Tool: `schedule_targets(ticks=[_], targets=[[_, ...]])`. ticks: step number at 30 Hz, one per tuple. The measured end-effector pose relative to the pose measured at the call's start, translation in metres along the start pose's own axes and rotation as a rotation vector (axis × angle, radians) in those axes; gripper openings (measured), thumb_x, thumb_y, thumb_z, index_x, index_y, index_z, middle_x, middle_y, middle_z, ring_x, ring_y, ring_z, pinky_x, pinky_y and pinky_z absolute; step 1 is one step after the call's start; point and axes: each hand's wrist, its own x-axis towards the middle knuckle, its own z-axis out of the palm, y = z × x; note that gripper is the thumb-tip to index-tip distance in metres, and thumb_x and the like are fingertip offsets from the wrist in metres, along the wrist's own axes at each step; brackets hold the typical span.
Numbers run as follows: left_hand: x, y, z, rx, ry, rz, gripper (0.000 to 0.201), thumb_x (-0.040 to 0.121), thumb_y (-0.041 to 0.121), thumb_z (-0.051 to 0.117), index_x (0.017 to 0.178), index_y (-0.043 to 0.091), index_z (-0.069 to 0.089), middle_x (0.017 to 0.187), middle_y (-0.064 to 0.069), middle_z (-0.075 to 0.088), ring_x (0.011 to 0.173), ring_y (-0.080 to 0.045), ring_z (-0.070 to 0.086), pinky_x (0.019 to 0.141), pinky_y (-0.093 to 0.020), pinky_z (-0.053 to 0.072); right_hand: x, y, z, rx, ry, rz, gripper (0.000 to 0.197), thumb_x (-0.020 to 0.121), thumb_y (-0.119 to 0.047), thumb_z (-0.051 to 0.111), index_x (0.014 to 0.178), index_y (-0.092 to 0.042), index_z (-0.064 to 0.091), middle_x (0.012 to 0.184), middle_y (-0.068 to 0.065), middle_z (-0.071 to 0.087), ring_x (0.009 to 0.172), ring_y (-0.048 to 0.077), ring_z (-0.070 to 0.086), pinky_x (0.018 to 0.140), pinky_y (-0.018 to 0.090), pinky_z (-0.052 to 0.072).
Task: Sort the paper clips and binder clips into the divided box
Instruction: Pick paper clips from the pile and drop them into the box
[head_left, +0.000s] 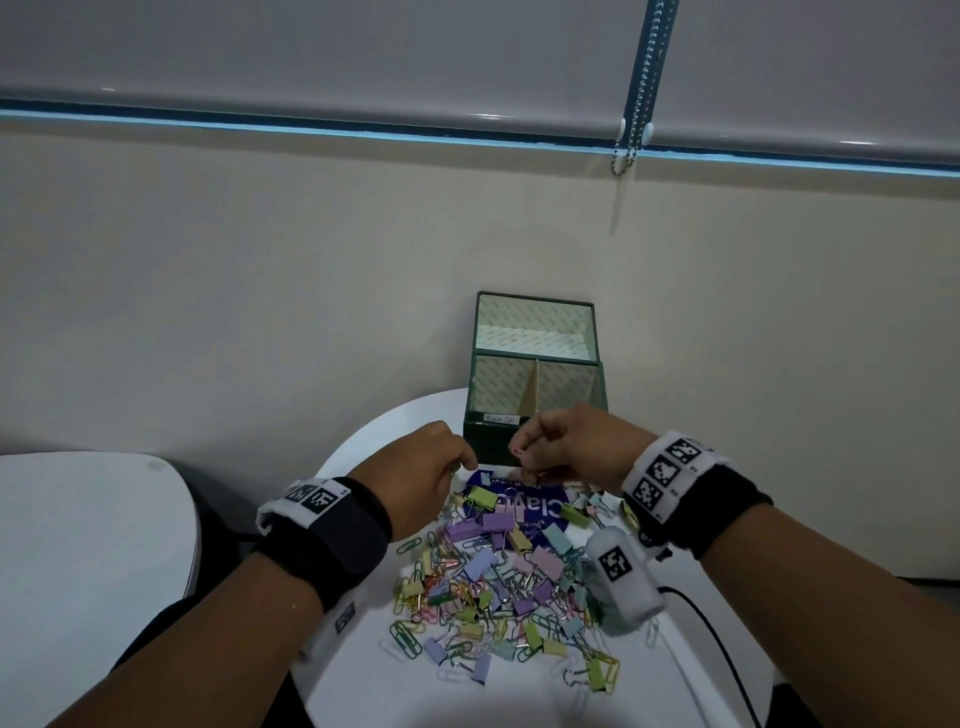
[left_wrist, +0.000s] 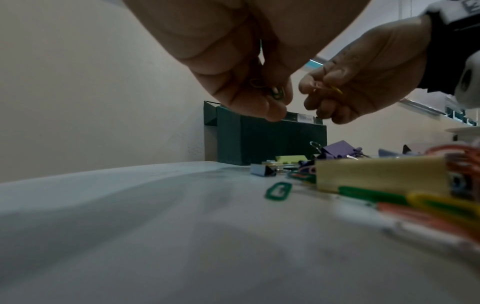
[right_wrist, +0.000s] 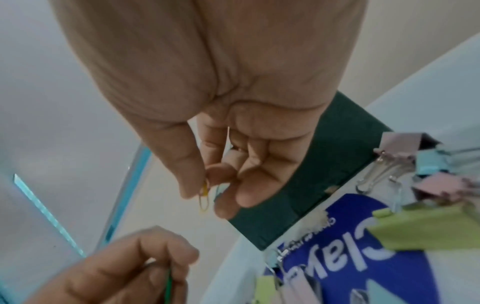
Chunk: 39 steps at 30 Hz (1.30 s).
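Note:
A heap of pastel binder clips and coloured paper clips (head_left: 498, 577) lies on the round white table (head_left: 374, 675). Behind it stands the dark green divided box (head_left: 535, 384), lid up, with a cardboard divider inside. My left hand (head_left: 415, 475) hovers just left of the box front and pinches a green paper clip (left_wrist: 276, 93). My right hand (head_left: 561, 444) is in front of the box and pinches a yellow paper clip (right_wrist: 203, 197) between thumb and fingers, with a blue one (right_wrist: 218, 191) beside it. Both hands are a little above the pile.
A blue printed card (head_left: 524, 506) lies under the far part of the pile. A black cable (head_left: 717, 649) runs along the table's right side. A second white surface (head_left: 93, 545) sits at left. The wall stands right behind the box.

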Motion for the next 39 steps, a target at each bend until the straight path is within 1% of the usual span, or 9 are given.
schedule_targets(ticks=[2, 7, 11, 14, 18, 21, 27, 33, 39], targets=[[0.000, -0.001, 0.000, -0.001, -0.002, 0.006, 0.034, 0.100, 0.007, 0.039, 0.120, 0.025, 0.060, 0.107, 0.010, 0.045, 0.089, -0.008, 0.052, 0.078, -0.015, 0.035, -0.003, -0.005, -0.007, 0.086, 0.103, -0.059, 0.010, 0.092, 0.002, 0.067, 0.097, -0.007, 0.069, 0.090, 0.009, 0.074, 0.080, 0.018, 0.073, 0.071, 0.026, 0.059], [0.002, -0.003, 0.002, 0.010, -0.016, 0.011, 0.036, 0.100, 0.006, 0.041, 0.125, 0.024, 0.059, 0.109, 0.010, 0.047, 0.091, -0.007, 0.048, 0.081, -0.013, 0.033, 0.018, -0.006, -0.044, -0.322, 0.534, -0.150, 0.011, 0.089, -0.008, 0.073, 0.090, -0.019, 0.070, 0.089, 0.001, 0.071, 0.084, 0.019, 0.068, 0.079, 0.031, 0.058], [0.002, -0.003, 0.005, 0.015, -0.025, 0.028, 0.035, 0.100, 0.009, 0.042, 0.126, 0.025, 0.058, 0.113, 0.005, 0.054, 0.095, -0.010, 0.053, 0.084, -0.016, 0.039, 0.023, 0.000, -0.054, -0.445, 0.525, -0.176, 0.017, 0.086, -0.023, 0.080, 0.102, -0.023, 0.072, 0.095, -0.006, 0.071, 0.088, 0.010, 0.066, 0.084, 0.025, 0.052], [0.003, 0.000, 0.002, 0.031, -0.065, 0.042, 0.030, 0.101, 0.015, 0.046, 0.122, 0.029, 0.061, 0.113, 0.007, 0.058, 0.095, -0.008, 0.056, 0.087, -0.022, 0.045, 0.004, 0.012, -0.054, -0.437, 0.570, -0.253, 0.011, 0.089, -0.018, 0.075, 0.091, -0.027, 0.068, 0.085, -0.007, 0.069, 0.078, 0.007, 0.064, 0.074, 0.022, 0.051], [0.018, 0.010, -0.025, -0.068, -0.038, 0.025, 0.020, 0.097, 0.023, 0.059, 0.108, 0.038, 0.067, 0.095, 0.022, 0.064, 0.080, 0.006, 0.062, 0.075, -0.013, 0.050, -0.024, 0.038, -0.051, -0.600, 0.372, -0.138, 0.015, 0.091, -0.015, 0.068, 0.084, -0.028, 0.067, 0.084, -0.011, 0.067, 0.077, 0.005, 0.063, 0.069, 0.018, 0.047], [0.048, 0.035, -0.043, -0.134, 0.019, -0.002, 0.014, 0.093, 0.022, 0.064, 0.101, 0.032, 0.069, 0.087, 0.019, 0.068, 0.076, 0.007, 0.063, 0.070, -0.008, 0.047, -0.035, 0.060, -0.047, -0.698, 0.260, -0.041, 0.021, 0.090, -0.014, 0.067, 0.079, -0.033, 0.067, 0.084, -0.014, 0.068, 0.079, 0.006, 0.064, 0.067, 0.018, 0.045], [0.112, 0.070, -0.027, -0.137, 0.126, -0.093, 0.014, 0.090, 0.021, 0.066, 0.103, 0.023, 0.073, 0.094, 0.008, 0.072, 0.091, -0.010, 0.067, 0.089, -0.030, 0.054, -0.035, 0.076, -0.019, -0.519, 0.368, -0.012, 0.022, 0.089, -0.013, 0.062, 0.076, -0.031, 0.069, 0.079, -0.012, 0.072, 0.075, 0.007, 0.066, 0.067, 0.023, 0.054], [0.137, 0.080, -0.007, -0.058, 0.143, -0.104, 0.018, 0.089, 0.018, 0.067, 0.105, 0.022, 0.075, 0.103, 0.005, 0.073, 0.098, -0.013, 0.066, 0.087, -0.023, 0.049, -0.036, 0.084, -0.006, -0.481, 0.396, -0.080, 0.016, 0.092, -0.014, 0.061, 0.092, -0.026, 0.071, 0.093, -0.010, 0.067, 0.077, 0.003, 0.057, 0.062, 0.016, 0.041], [0.129, 0.077, -0.005, 0.054, -0.009, -0.047, 0.033, 0.091, 0.023, 0.065, 0.123, 0.029, 0.068, 0.127, 0.002, 0.066, 0.114, -0.016, 0.060, 0.099, -0.028, 0.046, -0.044, 0.065, -0.021, -0.756, 0.088, -0.171, 0.018, 0.090, -0.017, 0.059, 0.091, -0.024, 0.076, 0.089, -0.013, 0.071, 0.082, 0.006, 0.063, 0.082, 0.027, 0.054]])
